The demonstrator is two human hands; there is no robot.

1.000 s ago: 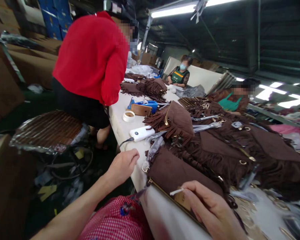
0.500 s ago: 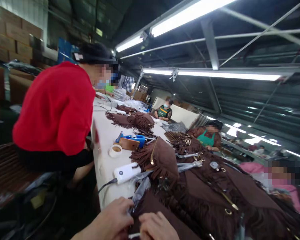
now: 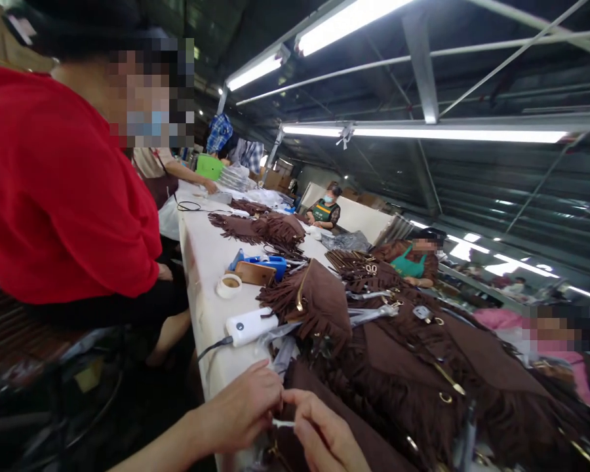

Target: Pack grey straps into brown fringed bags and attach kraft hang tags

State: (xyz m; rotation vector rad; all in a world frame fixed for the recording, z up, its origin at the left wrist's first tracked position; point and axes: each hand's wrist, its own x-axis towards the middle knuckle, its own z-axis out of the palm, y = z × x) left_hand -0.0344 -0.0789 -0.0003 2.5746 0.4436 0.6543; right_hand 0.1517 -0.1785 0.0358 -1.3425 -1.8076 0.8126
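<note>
My left hand [image 3: 246, 408] is closed, its fingers curled down at the near edge of the white table. Just beside it my right hand [image 3: 327, 432] has thumb and fingers pinched together, and the two hands almost touch. A thin white strip [image 3: 284, 424] shows between them, its end running into my right fingers; its kind is unclear. What my left fingers grip is hidden. Under and beyond my hands lies a brown fringed bag [image 3: 319, 387], with another brown fringed bag [image 3: 327, 298] with a gold zip farther forward.
On the white table [image 3: 209, 262] lie a white power bank [image 3: 250, 326] with a cable, a tape roll [image 3: 229, 286], a phone [image 3: 252, 273] and a blue tape dispenser [image 3: 275, 263]. More brown bags [image 3: 408, 367] are heaped at right. A person in red [image 3: 69, 196] sits close at left.
My hands have come up slightly and closer together, with the white strip now between them. The person in red appears nearer and more upright, farther left in view.
</note>
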